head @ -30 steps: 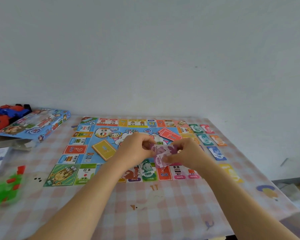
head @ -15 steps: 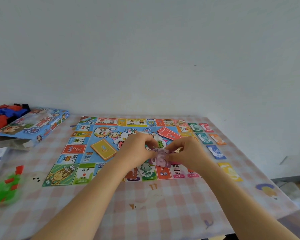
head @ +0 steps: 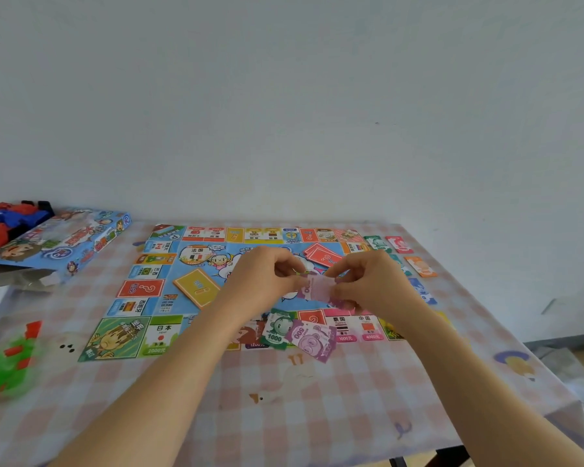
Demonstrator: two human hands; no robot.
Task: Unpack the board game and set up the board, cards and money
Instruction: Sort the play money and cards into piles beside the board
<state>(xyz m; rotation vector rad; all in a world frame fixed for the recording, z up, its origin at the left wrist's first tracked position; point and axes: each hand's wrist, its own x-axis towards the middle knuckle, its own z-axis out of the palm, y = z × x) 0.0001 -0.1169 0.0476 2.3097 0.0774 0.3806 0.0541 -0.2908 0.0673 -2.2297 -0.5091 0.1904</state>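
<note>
Head view: the left hand point(head: 263, 281) and right hand point(head: 371, 284) are pinching opposite ends of the pink banknote bundle point(head: 319, 288) above the middle of the board point(head: 139, 291), its long axis running left to right, face tilting nearward. Peeling single notes off the top is probably serving best, adding to the purple note point(head: 312, 338) lying at the near edge.

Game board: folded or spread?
Spread. The board lies flat on the table, its rows of squares showing along far, left and near edges.
</note>
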